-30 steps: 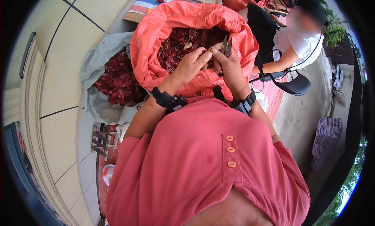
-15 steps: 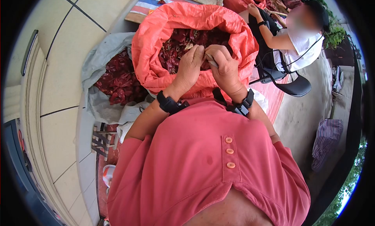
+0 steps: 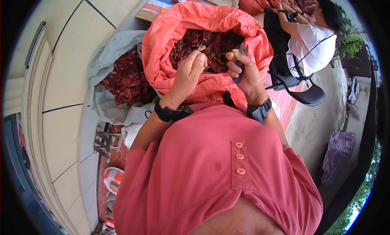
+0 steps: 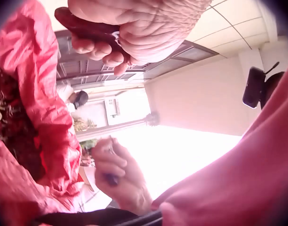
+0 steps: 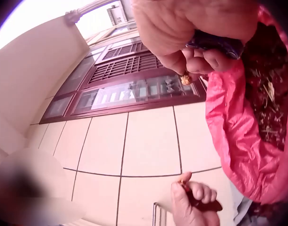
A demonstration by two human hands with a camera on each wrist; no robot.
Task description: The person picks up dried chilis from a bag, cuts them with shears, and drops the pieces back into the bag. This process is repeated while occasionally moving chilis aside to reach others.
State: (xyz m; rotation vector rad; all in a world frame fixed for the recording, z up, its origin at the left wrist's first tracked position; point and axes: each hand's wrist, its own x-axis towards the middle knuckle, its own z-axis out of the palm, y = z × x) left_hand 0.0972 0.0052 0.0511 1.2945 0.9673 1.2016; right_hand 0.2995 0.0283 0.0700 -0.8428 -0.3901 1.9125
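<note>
My left hand (image 3: 190, 72), at the left side of the open red sack (image 3: 162, 36), grips a dried red chili pepper (image 4: 90, 26). The pepper is mostly hidden in the head view, but its dark red ends stick out of the fist in both wrist views. My right hand (image 3: 248, 77), over the sack's right side, holds scissors (image 3: 239, 76) with blue handles, blades pointing up and away. A small yellowish piece (image 5: 185, 79) shows at its thumb tip. Dried chilies (image 3: 195, 42) and pale stems fill the sack between and beyond my hands.
Left of the red sack stands a grey sack (image 3: 97, 68) with more dried chilies. A seated person (image 3: 313, 44) in white works at the back right by another red sack (image 3: 254, 1). A small wooden stool (image 3: 106, 141) and a white-and-orange basin (image 3: 113, 180) are at the lower left.
My hands met over the sack and have now come apart, left and right. The scissors' blades, hidden half a second ago, point up again. The seated person's arms have reached away toward the far sack.
</note>
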